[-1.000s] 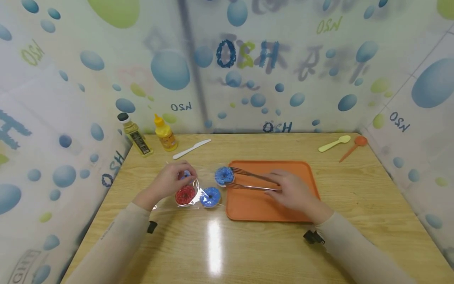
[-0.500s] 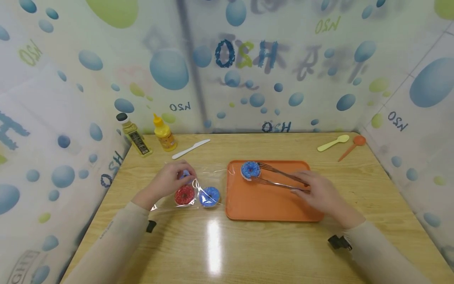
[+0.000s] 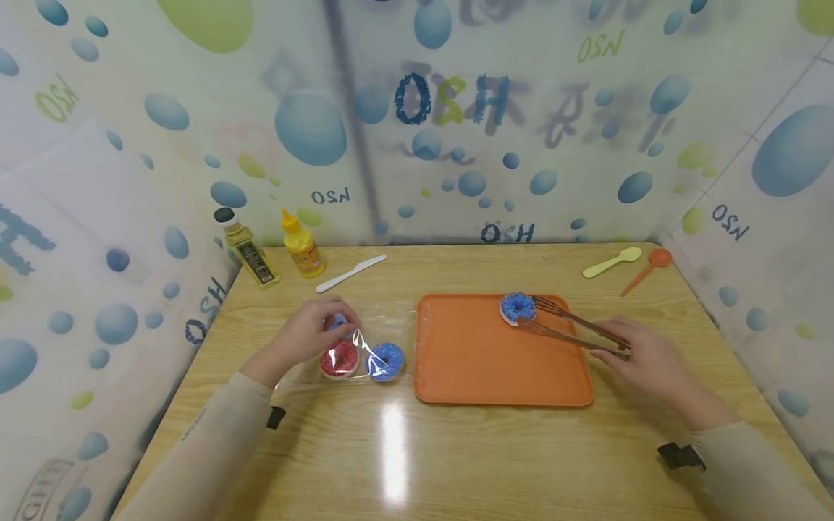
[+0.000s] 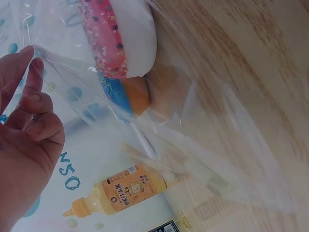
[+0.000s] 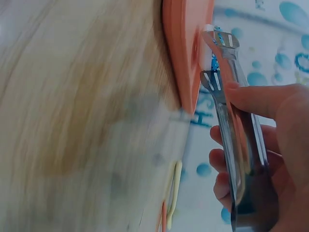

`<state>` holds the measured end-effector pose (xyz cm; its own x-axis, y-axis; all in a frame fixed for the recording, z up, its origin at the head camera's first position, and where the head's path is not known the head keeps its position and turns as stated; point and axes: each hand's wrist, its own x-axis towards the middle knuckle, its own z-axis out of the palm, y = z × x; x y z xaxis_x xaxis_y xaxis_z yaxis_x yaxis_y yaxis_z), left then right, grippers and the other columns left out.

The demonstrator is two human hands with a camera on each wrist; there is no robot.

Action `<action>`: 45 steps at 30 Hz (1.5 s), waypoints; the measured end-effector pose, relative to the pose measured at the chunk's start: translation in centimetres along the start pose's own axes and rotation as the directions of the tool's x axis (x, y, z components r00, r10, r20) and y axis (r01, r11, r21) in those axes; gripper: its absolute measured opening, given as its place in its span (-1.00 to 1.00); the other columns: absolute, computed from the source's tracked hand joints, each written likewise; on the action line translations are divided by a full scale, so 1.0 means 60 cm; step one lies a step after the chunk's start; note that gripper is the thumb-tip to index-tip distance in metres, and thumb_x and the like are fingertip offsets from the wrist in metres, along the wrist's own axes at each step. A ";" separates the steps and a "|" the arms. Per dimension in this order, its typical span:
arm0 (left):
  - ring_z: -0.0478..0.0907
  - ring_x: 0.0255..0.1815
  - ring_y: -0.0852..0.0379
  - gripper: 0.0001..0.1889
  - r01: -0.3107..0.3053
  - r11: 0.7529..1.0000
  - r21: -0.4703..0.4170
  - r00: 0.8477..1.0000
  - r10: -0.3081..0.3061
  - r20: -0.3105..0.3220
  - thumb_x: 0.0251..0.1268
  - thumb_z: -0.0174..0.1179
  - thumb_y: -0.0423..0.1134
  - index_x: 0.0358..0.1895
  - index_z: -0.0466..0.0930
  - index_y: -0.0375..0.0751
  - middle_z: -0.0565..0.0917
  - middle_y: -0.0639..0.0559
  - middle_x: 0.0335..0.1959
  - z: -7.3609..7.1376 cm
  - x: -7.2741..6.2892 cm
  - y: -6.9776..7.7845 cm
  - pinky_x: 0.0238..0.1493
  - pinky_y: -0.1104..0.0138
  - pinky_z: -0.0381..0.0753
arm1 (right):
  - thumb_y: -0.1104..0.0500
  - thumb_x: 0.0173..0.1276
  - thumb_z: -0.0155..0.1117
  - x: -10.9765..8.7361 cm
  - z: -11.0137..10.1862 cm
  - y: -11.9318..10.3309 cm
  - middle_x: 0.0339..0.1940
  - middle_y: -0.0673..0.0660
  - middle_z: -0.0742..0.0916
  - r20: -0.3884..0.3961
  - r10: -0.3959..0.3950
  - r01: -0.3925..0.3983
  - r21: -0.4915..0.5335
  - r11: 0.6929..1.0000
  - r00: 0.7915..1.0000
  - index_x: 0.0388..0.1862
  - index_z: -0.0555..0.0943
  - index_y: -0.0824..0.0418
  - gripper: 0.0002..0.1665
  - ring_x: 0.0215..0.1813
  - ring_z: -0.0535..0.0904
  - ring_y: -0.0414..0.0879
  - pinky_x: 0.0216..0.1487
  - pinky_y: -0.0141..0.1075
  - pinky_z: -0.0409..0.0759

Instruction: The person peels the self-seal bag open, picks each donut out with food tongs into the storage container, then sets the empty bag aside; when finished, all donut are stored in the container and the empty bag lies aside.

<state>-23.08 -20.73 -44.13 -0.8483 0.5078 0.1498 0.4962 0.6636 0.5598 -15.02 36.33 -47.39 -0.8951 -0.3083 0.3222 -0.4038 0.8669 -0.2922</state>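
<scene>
My right hand [image 3: 651, 358] grips metal tongs [image 3: 573, 329], whose tips sit around a blue donut with sprinkles [image 3: 517, 309] over the back right part of the orange tray [image 3: 502, 369]. In the right wrist view the thumb lies along one tong arm [image 5: 241, 121]. My left hand [image 3: 313, 329] pinches the edge of a clear plastic bag [image 3: 391, 312] between thumb and finger. Inside the bag lie a red donut [image 3: 339, 359] and a blue donut [image 3: 385, 362]; another blue donut [image 3: 337, 323] is partly hidden behind the left fingers.
An oil bottle with a black cap [image 3: 250, 253] and a yellow squeeze bottle [image 3: 302, 247] stand at the back left, near a white plastic knife [image 3: 352, 273]. A yellow spoon [image 3: 612, 263] and an orange spoon [image 3: 648, 271] lie at the back right. Patterned walls enclose the table.
My right hand has moved right with the tongs, carrying the blue donut from the bag's right side across to the tray's back right. The left hand has stayed in place at the bag.
</scene>
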 end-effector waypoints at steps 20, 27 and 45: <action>0.41 -0.48 0.20 -0.98 0.000 1.000 0.004 1.000 0.000 0.012 0.41 0.36 -0.19 -0.19 0.75 0.00 0.67 0.20 -0.25 -0.003 0.002 0.003 -0.43 0.36 0.45 | 0.09 0.12 0.67 -0.025 -0.021 0.036 -0.14 0.09 0.80 0.005 -0.004 0.004 -0.029 1.000 1.000 0.12 0.73 0.19 -0.43 -0.29 0.61 -0.13 -0.35 -0.20 0.55; 0.41 -0.49 0.21 -0.97 -0.011 1.000 0.007 1.000 0.011 0.004 0.38 0.37 -0.23 -0.19 0.75 -0.01 0.67 0.19 -0.26 -0.002 0.002 0.001 -0.43 0.35 0.45 | 0.06 0.09 0.68 -0.026 -0.027 0.045 -0.14 0.09 0.79 0.007 0.011 -0.012 0.013 1.000 1.000 0.13 0.72 0.23 -0.38 -0.32 0.51 -0.21 -0.38 -0.30 0.49; 0.41 -0.51 0.22 -0.93 -0.026 1.000 0.007 1.000 0.026 -0.004 0.35 0.38 -0.29 -0.23 0.74 0.02 0.66 0.19 -0.27 -0.003 0.004 0.006 -0.46 0.37 0.45 | 0.17 0.16 0.63 0.026 0.018 -0.036 -0.05 0.07 0.77 -0.007 -0.157 0.157 0.098 0.983 0.988 0.18 0.72 0.15 -0.43 -0.28 0.56 -0.20 -0.36 -0.32 0.53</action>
<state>-23.15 -20.45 -43.71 -0.8356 0.5232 0.1677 0.5198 0.6539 0.5497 -15.75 33.58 -47.26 -0.8193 -0.4379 0.3700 -0.5558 0.7652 -0.3250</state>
